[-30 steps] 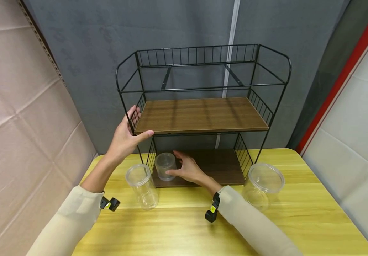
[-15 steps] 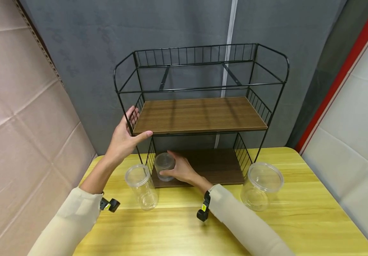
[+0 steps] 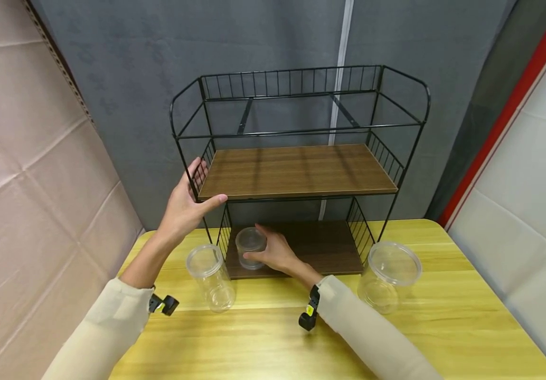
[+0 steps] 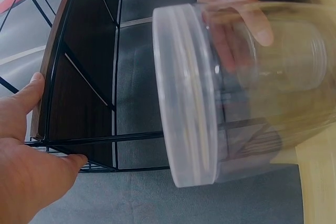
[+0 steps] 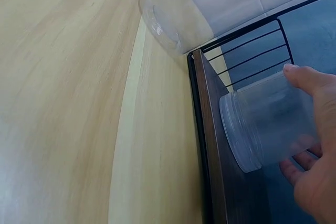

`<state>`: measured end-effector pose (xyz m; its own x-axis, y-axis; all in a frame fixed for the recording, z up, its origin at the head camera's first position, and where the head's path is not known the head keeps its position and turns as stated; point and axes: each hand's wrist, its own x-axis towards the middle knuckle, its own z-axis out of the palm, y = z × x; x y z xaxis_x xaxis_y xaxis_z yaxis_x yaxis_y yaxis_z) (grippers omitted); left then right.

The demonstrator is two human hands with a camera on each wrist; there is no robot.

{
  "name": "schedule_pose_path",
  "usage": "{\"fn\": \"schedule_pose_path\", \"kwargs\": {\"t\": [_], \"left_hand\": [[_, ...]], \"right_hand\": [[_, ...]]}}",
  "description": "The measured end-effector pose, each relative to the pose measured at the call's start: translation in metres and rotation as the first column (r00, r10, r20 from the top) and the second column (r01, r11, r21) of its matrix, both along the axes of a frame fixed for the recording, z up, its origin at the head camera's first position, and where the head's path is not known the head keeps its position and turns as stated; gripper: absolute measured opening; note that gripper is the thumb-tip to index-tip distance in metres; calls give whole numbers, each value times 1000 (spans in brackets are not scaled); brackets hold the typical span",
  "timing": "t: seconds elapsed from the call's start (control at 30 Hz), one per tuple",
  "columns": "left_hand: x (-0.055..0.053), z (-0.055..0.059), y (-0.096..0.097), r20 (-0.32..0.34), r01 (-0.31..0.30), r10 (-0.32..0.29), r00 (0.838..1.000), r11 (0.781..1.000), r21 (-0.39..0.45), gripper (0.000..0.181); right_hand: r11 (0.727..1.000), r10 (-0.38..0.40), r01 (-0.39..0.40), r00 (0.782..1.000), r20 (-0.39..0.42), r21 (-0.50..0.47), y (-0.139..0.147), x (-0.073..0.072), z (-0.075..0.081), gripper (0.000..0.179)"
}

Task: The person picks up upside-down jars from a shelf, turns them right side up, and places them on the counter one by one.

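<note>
My right hand (image 3: 276, 253) holds a small clear plastic jar (image 3: 249, 249) between thumb and fingers at the left end of the rack's dark lower board (image 3: 320, 245). In the right wrist view the jar's (image 5: 278, 119) wide ringed end is right at the board's surface. My left hand (image 3: 185, 208) grips the left side of the black wire rack (image 3: 301, 128) at its middle tier. Its thumb lies along the front edge of the brown middle board (image 3: 297, 171), with the other fingers behind the side wires. A tall clear lidded jar (image 4: 184, 98) looms beside that hand in the left wrist view.
The tall clear jar (image 3: 211, 277) stands on the yellow wooden table (image 3: 254, 338), in front of the rack's left corner. A wider clear lidded jar (image 3: 392, 274) is at the right corner. A grey curtain (image 3: 273, 31) hangs behind; pale sheets flank both sides.
My right hand and the small jar shifted slightly left, then a little back to the right on the lower board. The left hand keeps its grip on the rack.
</note>
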<state>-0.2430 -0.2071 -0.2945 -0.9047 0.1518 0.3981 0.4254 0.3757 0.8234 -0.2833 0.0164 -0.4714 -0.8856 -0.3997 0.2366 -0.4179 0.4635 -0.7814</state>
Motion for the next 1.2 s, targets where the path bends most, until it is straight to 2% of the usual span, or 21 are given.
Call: {"fn": "schedule_pose_path", "kwargs": {"t": [0.23,0.4,0.57,0.77,1.03,1.2], "left_hand": [[2,-1,1,8,-14,14,1000,1000,3,104],[3,-1,2,1,-25,25,1000,1000,4,102],[5,0,4,-2,-52,52,999,999,-5,102],[8,-1,6,-12,-57,57,998,998,5,101],[15,-5,8,-17,-59,60,998,998,38,101],[25,-9,12,-69,-87,92,993,993,77,101]], "right_hand": [[1000,-10,10,1000,-25,-2,10,4,-3,93],[1000,-13,12,999,-45,-6,16,11,2,92],[1000,-13,12,998,-66,-15,23,21,11,91],[999,-4,0,994,-107,-37,31,34,21,89],[995,11,-22,994,-105,-95,42,54,31,89],[991,9,-19,997,-83,-130,53,67,36,89]]}}
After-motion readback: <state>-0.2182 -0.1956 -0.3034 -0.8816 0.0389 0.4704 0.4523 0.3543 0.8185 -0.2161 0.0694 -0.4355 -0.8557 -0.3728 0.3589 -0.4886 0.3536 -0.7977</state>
